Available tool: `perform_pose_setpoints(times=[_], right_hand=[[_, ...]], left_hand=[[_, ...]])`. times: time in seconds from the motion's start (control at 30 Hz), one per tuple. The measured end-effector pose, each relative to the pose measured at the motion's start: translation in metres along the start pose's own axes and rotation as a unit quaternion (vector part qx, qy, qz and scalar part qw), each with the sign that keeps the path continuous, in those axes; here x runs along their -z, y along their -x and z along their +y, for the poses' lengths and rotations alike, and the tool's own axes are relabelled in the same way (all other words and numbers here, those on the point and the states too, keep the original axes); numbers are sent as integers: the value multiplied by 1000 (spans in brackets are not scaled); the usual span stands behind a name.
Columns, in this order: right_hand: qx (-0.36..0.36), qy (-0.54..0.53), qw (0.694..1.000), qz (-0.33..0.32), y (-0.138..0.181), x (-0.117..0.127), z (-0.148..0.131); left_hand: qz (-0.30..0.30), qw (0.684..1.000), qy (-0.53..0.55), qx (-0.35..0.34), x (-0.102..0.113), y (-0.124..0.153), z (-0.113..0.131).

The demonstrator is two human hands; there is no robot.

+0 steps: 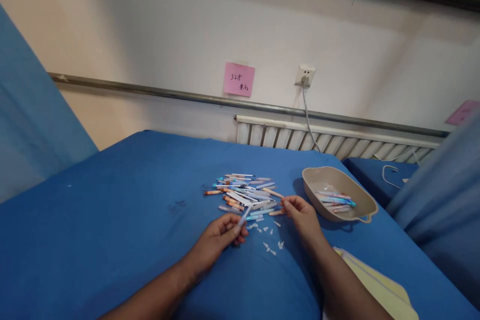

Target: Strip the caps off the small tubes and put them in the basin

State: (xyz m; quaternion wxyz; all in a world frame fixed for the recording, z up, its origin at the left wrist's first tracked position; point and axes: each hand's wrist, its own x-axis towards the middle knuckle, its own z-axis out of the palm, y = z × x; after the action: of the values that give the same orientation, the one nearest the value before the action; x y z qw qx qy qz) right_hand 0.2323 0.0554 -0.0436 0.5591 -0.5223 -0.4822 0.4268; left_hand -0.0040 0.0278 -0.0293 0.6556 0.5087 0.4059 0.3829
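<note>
My left hand (224, 234) is closed around a pale blue pen barrel (245, 215), which tilts up toward the right. In the fingertips of my right hand (300, 215) is the end of a beige pen barrel (273, 192) that points left over the pile. Between and beyond both hands lies a loose heap of pen parts (243, 194) in white, blue, orange and brown. Several small white cone-shaped pieces (266, 246) are scattered on the blue cloth in front of the heap.
A beige plastic basket (363, 202) stands to the right, with several assembled-looking pens (333, 201) inside. Yellow padded material (378, 280) lies by my right forearm. The blue-covered table (112, 210) reaches a wall with a radiator (270, 135). Blue curtains (438, 200) hang at both sides.
</note>
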Motion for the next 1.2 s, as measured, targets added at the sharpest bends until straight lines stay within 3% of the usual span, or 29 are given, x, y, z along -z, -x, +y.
perform_pose_setpoints(times=[0.13, 0.3, 0.4, 0.5, 0.93, 1.03, 1.2], right_hand=[[58, 103, 990, -74, 5, -9, 8], [217, 306, 903, -208, 25, -25, -4], [240, 366, 865, -246, 31, -30, -10], [231, 406, 850, -244, 31, -31, -11], [202, 464, 834, -219, 31, -30, -10], [190, 429, 858, -210, 29, -29, -8], [162, 273, 932, -174, 28, -29, -6]], left_hand=[[60, 997, 48, 10, 4, -4, 1], [54, 995, 76, 33, 1, -3, 4], [46, 995, 84, 41, -1, -2, 5], [41, 995, 84, 40, -2, -1, 6], [36, 997, 61, 40, -1, -2, 5], [31, 997, 55, 40, 0, -3, 4], [17, 999, 40, 31, 1, -4, 0]])
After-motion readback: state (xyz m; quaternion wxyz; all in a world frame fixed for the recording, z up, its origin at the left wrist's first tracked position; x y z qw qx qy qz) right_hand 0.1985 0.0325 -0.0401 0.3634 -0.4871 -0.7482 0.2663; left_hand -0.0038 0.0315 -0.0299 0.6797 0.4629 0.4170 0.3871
